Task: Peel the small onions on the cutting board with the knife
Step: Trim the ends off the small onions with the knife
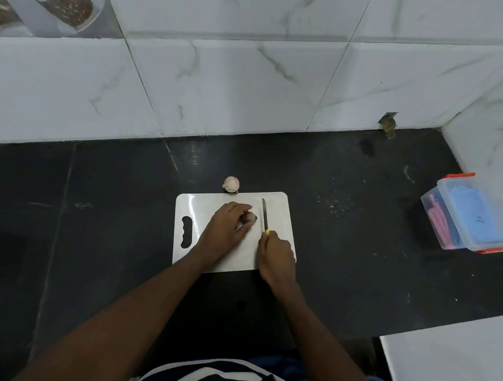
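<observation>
Left hand (pixel 225 227): fingers curled down over one small onion (pixel 250 218) on the white cutting board (pixel 275 254); only the onion's 3 o'clock side shows, the rest hidden under the fingers.

Right hand (pixel 277 256): fist closed round the knife (pixel 264 217); handle almost wholly covered, a yellow tip alone showing. Blade points to 12 o'clock, just beside the held onion at its 3 o'clock side; contact with the board cannot be told.

Second onion (pixel 231 184): pale, on the black counter (pixel 86 236), at the board's 12 o'clock edge, touching or nearly so.

Count: onions, two; knife, one; board, one, with handle slot at 9 o'clock.

Lidded plastic box (pixel 469 214): one, at 3 o'clock against the tiled wall, well apart from the board; contents pink and blue, indistinct.
</observation>
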A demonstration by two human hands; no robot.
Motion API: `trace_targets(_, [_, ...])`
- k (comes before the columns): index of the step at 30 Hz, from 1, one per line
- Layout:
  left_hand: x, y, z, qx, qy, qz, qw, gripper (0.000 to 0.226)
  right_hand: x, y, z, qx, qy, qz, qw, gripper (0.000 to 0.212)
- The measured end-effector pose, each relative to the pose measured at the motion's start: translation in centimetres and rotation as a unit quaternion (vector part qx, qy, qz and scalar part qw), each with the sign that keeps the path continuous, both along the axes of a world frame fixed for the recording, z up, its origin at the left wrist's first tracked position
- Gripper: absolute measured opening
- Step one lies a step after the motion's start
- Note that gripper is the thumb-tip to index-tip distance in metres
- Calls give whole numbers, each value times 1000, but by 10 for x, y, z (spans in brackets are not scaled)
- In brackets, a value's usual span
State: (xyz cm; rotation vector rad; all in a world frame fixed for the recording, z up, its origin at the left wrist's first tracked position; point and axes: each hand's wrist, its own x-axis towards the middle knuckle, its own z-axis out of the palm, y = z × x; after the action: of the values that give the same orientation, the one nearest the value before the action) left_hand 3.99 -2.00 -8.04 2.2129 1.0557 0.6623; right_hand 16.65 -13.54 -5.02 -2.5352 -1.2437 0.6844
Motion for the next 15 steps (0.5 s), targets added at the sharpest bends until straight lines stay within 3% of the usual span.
trace_targets(4, [-1, 2, 3, -14, -13, 8, 1000, 15, -7, 1, 5, -42, -62, 59, 995, 44])
trace_targets(15, [1, 3, 7, -37, -12, 8, 999, 10, -8, 5, 4, -55, -87, 91, 991, 42])
